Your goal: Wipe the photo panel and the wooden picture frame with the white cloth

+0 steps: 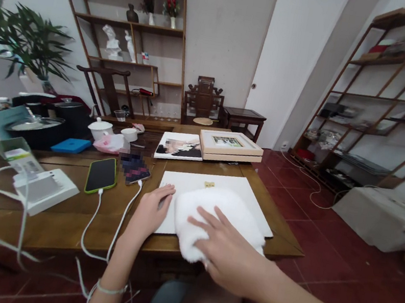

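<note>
A thin white board (252,201) lies on the wooden table in front of me, with a small yellowish patch (209,185) near its far middle. A folded, fluffy white towel (232,208) covers much of it and hangs a little past its near edge. My right hand (227,246) grips the towel from above, fingers spread over the top and thumb pressed into its near side. At the board's left edge my left hand (153,210) rests with fingers stretched out, holding nothing. The towel hides the board's surface beneath it.
Beyond the board lie a picture panel (173,151) and stacked wooden frames (229,151). Two phones (102,176) with white charging cables (88,228) are to the left, near a white box (52,191), a blue box (70,145) and pots (38,130). The table's right edge (284,232) is close.
</note>
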Tool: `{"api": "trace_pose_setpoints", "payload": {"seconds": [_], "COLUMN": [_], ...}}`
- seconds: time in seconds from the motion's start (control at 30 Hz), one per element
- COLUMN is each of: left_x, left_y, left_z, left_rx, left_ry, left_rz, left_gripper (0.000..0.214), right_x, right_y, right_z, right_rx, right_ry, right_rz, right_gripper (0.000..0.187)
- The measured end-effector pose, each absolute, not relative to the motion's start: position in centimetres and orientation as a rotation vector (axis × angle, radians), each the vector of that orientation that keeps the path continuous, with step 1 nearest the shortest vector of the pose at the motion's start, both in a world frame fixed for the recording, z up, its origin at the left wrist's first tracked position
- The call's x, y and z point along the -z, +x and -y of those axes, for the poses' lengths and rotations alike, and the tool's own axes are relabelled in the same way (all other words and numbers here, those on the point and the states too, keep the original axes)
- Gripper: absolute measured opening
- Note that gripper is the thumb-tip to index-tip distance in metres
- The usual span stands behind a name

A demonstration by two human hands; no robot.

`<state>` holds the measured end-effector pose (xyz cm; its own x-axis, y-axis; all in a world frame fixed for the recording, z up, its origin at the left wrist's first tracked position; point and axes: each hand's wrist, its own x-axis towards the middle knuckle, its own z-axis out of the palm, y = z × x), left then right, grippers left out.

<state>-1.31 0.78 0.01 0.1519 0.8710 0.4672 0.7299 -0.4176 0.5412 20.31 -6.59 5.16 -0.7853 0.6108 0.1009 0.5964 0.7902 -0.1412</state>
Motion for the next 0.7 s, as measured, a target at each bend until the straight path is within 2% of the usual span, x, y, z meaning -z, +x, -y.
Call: {"api": "trace_pose_setpoints", "payload": {"seconds": [0.13,0.47,0.7], "left_x": [0.1,0.3,0.1], "left_y": [-1.3,-1.4,-1.4], "left_z": [-0.8,-0.8,-0.8], "left_rx": [-1.115,-1.136,-1.112], "left_ry": [2.233,2.208,2.225], "left_rz": [-1.585,-1.594,-1.612], "left_gripper": [0.032,0.030,0.031], "right_x": [-6.2,-4.7,-4.4], "right_y": [21.5,17.4,17.3], "right_z": [7.3,-4.4,1.9], "right_rx": [-0.271,-0.109,-0.061], "right_ry": [-0.944,-1.263,-1.082], "right_rz": [2.865,2.686,2.747], "right_gripper": [0.030,0.032,0.034]}}
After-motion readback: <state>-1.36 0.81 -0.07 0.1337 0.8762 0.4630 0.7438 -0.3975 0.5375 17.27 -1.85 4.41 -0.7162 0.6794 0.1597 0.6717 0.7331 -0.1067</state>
